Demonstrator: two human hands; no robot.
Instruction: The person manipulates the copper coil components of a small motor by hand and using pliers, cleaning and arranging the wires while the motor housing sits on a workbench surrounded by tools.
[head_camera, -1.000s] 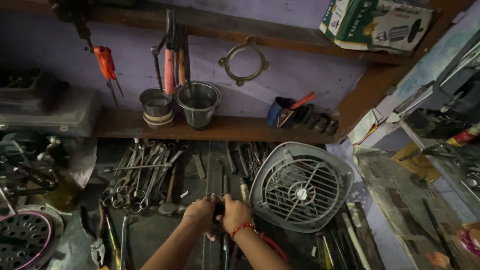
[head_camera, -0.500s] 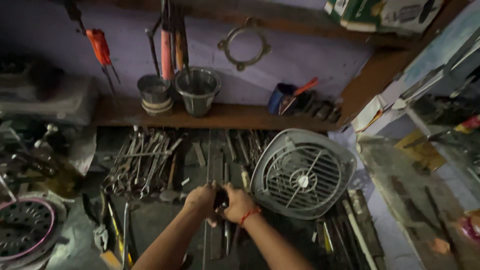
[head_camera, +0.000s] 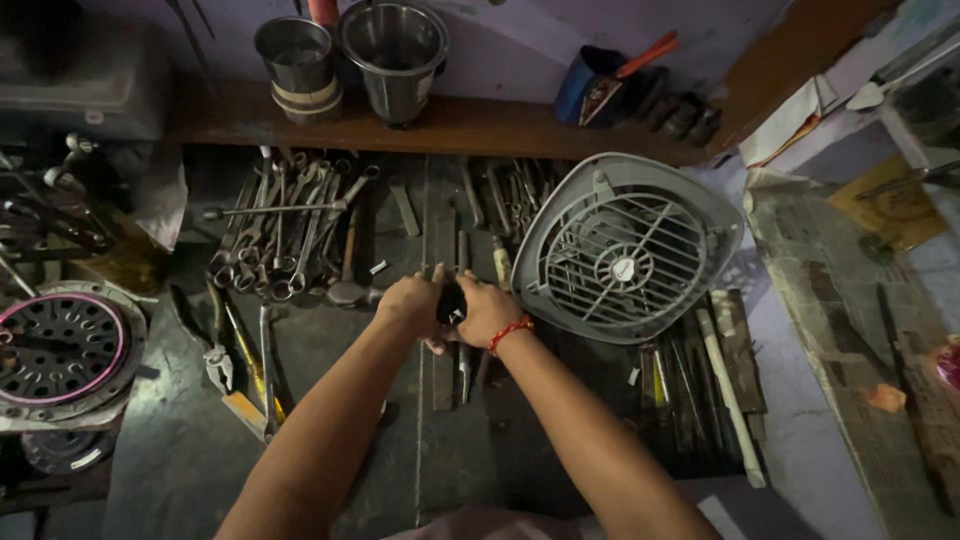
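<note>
At frame centre, the left hand (head_camera: 410, 303) and right hand (head_camera: 485, 310) close together around a small dark object (head_camera: 451, 300), mostly hidden between them. Right of them leans a grey slatted fan grille (head_camera: 625, 250); steel wrenches (head_camera: 290, 230) lie upper left.

You wear a red thread bracelet (head_camera: 510, 331) and grip a small black part (head_camera: 451, 301). Beside you lies a grey fan grille (head_camera: 625, 250); the clutch plate (head_camera: 62, 350) carries a pink ring; the shelf (head_camera: 480, 125) is brown.
</note>
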